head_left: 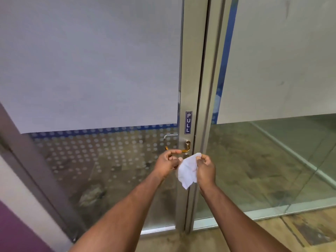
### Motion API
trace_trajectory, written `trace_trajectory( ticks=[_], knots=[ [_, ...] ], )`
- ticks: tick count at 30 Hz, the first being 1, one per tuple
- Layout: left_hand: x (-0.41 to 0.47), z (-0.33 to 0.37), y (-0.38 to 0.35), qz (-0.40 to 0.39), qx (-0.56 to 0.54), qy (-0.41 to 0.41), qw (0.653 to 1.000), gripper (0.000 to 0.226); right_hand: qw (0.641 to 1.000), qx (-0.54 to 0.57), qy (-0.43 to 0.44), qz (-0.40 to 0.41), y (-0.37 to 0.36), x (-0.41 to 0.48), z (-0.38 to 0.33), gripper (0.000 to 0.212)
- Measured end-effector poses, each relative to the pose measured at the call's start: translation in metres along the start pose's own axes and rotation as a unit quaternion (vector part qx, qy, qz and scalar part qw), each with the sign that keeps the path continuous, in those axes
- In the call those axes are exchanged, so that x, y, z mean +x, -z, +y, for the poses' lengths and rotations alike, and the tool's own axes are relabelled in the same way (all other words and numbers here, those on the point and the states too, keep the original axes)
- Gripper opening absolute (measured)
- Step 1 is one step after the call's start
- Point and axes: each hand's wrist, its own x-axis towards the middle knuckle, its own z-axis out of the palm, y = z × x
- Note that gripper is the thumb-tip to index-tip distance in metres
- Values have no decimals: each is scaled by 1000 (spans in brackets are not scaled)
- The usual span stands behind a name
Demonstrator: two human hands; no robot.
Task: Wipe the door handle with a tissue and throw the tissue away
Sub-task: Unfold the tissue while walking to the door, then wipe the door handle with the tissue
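Both hands are raised in front of a glass door, just below its handle. The right hand pinches the upper right edge of a white tissue between thumb and forefinger, the other fingers curled in toward the palm. The tissue hangs crumpled between the two hands, its lower corner drooping past the right wrist.

The left hand sits at the tissue's left edge, thumb and bent fingers gathered against the paper; its forefinger is crooked upward and reaches toward the handle. Whether the left fingers actually grip the tissue or only touch it cannot be told.

The door handle, a brass-coloured lever, lies just above and between the hands, mounted on the metal door frame. No part of either hand or the tissue clearly touches it. A blue PULL sign stands higher up the frame, above the handle. A dotted film covers the glass panel to the left of the left hand.
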Motion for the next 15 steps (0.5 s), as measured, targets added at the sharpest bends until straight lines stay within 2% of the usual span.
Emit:
trace_trajectory(
  ticks=[6, 8, 10, 11, 12, 14, 15],
  knots=[
    [62, 2, -1, 67, 68, -25, 995, 24, 998, -10, -26, -58, -24, 63, -6, 17],
    [79, 1, 2, 101, 90, -35, 990, 25, 991, -4, -77, -107, -25, 80, -2, 18],
    [93, 1, 5, 133, 153, -56, 978, 21, 978, -23, -105, -176, -21, 92, 6, 21],
    [99, 2, 7, 148, 195, -72, 967, 19, 975, -30, -122, -185, -19, 98, 11, 21],
    [103, 4, 10, 166, 239, -94, 952, 17, 975, -33, -131, -179, -17, 103, 15, 22],
    [112, 12, 18, 207, 321, -158, 911, 17, 980, -29, -166, -101, -17, 112, 15, 30],
    [117, 19, 21, 224, 353, -196, 887, 19, 983, 7, -169, -68, -16, 115, 12, 31]
  ],
)
